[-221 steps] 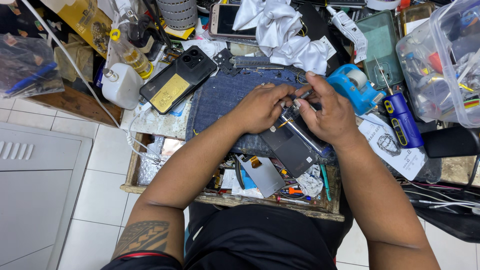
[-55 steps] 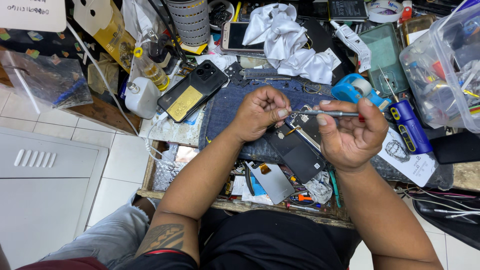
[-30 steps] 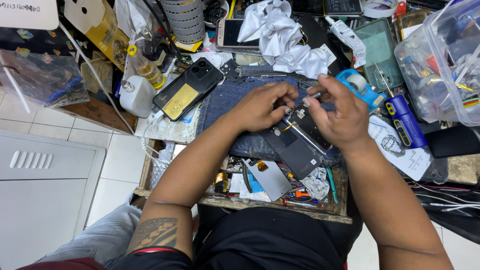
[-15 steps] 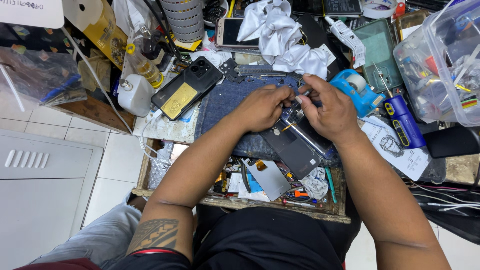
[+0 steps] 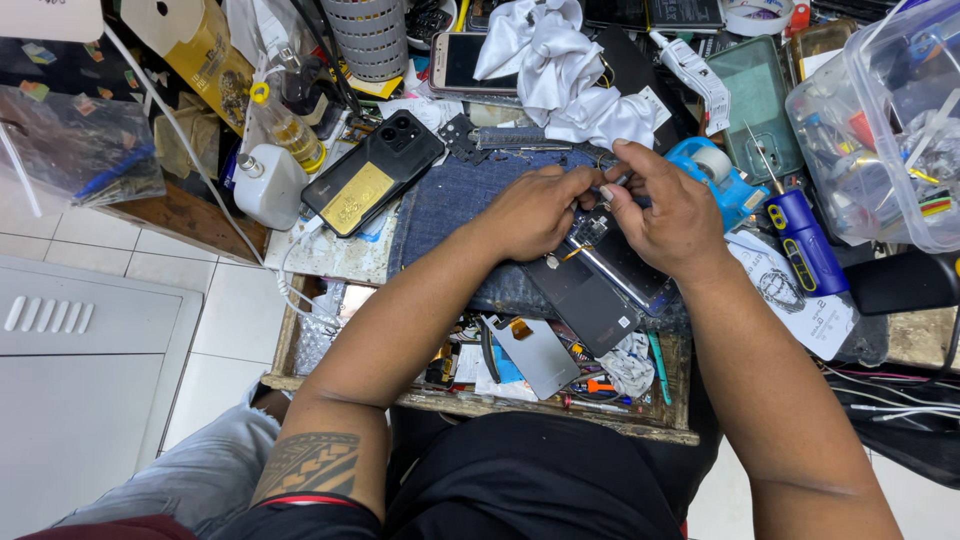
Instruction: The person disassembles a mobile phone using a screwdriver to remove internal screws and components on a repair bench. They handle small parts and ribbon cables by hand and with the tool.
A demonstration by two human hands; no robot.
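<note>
Opened phone [image 5: 600, 280]: laid on a denim cloth [image 5: 450, 200] under both hands, its top end between them, its lower end running toward the near bench edge [image 5: 480, 405]. Left hand [image 5: 535, 210]: closed, fingers pressed onto the phone's top. Right hand [image 5: 670, 215]: closed, a thin tool [image 5: 618, 182] pinched at the fingertips; the grip is partly hidden. Little free room is left: a white rag [image 5: 560, 70] beyond the hands, a tape dispenser [image 5: 715, 175] and clear bin [image 5: 880, 130] right of the right hand, a black phone [image 5: 372, 170] and white bottle [image 5: 268, 185] left of the left hand. Tiled floor [image 5: 150, 310] is seen past the bench's left edge.
</note>
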